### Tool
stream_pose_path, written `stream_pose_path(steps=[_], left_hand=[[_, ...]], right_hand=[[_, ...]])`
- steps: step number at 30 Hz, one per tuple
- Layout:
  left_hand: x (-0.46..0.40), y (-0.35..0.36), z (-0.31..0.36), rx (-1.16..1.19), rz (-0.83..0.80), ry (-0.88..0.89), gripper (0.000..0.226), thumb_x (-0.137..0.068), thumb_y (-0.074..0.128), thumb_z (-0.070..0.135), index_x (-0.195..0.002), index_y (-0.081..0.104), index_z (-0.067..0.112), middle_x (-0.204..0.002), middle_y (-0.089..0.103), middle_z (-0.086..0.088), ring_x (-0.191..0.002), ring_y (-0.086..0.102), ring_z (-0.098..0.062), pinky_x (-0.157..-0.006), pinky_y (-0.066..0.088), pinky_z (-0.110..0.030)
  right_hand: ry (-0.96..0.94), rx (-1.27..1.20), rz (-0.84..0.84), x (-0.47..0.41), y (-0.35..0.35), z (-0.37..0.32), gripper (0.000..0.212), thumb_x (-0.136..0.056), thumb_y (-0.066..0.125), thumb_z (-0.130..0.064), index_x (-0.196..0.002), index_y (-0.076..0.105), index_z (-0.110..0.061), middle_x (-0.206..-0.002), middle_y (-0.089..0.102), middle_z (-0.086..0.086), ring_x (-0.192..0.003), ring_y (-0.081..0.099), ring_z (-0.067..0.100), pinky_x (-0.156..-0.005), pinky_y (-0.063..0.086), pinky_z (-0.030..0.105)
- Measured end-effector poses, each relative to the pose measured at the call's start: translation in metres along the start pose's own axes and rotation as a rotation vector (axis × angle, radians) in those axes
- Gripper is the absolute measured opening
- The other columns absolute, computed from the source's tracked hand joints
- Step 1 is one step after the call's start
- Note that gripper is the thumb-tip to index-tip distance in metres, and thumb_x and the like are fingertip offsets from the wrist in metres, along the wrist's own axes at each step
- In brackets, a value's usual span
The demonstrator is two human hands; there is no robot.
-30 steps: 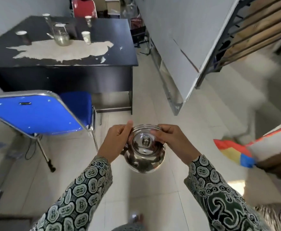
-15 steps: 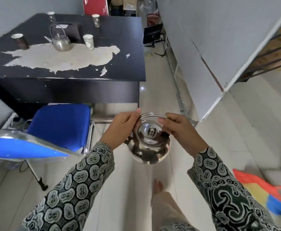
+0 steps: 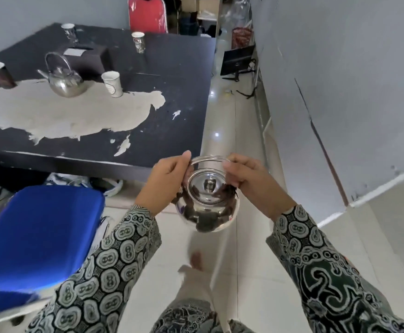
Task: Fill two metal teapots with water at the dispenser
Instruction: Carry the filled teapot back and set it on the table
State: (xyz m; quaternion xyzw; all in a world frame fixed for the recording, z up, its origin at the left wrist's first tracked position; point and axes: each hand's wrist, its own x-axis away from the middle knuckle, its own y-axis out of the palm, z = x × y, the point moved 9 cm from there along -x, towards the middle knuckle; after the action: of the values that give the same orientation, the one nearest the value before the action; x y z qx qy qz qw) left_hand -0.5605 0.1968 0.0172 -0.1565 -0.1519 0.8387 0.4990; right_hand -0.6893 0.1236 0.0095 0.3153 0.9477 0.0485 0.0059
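I carry a shiny round metal teapot (image 3: 208,203) with its lid on, held in front of me above the tiled floor. My left hand (image 3: 166,183) grips the left end of its wire handle and my right hand (image 3: 251,181) grips the right end. Its spout is hidden behind my left hand. A second metal teapot (image 3: 64,81) with an upright handle stands on the worn black table (image 3: 162,131), far left of my hands. No dispenser is in view.
Several paper cups (image 3: 112,84) and a black box (image 3: 85,60) stand on the table. A blue chair (image 3: 37,227) is close on my left, a red chair (image 3: 147,14) behind the table. A grey wall (image 3: 340,80) runs along my right. Clutter fills the far corridor.
I have walked forward with the teapot: the table is nearer and larger, the blue chair has slid to my lower left. Both hands keep the same hold.
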Motion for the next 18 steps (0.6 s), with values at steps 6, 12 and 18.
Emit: stream_pose_path(steps=[6, 12, 18], left_hand=[[-0.121, 0.007, -0.004, 0.039, 0.031, -0.007, 0.051, -0.097, 0.035, 0.036, -0.060, 0.043, 0.002, -0.058, 0.041, -0.011, -0.054, 0.036, -0.018, -0.053, 0.034, -0.018], [-0.224, -0.009, -0.014, 0.061, 0.130, -0.058, 0.055, -0.097, 0.036, 0.035, -0.059, 0.037, -0.003, -0.058, 0.040, -0.013, -0.055, 0.037, -0.021, -0.059, 0.034, -0.027], [-0.302, -0.029, -0.022, 0.037, 0.243, -0.129, 0.052, -0.098, 0.033, 0.038, -0.057, 0.036, 0.007, -0.054, 0.034, -0.003, -0.056, 0.032, -0.018, -0.057, 0.030, -0.026]], right_hand=[[0.008, -0.072, -0.091, -0.119, -0.056, -0.020, 0.024, -0.088, 0.046, -0.021, -0.065, 0.049, -0.013, -0.051, 0.033, -0.010, -0.051, 0.029, 0.008, -0.055, 0.029, 0.018], [0.043, -0.090, -0.211, -0.231, -0.087, -0.034, 0.023, -0.086, 0.048, -0.020, -0.064, 0.050, -0.013, -0.054, 0.035, -0.008, -0.055, 0.027, 0.010, -0.055, 0.031, 0.016], [0.067, -0.114, -0.354, -0.328, -0.096, -0.043, 0.028, -0.086, 0.047, -0.018, -0.058, 0.052, -0.019, -0.057, 0.028, -0.001, -0.051, 0.027, 0.007, -0.053, 0.034, 0.013]])
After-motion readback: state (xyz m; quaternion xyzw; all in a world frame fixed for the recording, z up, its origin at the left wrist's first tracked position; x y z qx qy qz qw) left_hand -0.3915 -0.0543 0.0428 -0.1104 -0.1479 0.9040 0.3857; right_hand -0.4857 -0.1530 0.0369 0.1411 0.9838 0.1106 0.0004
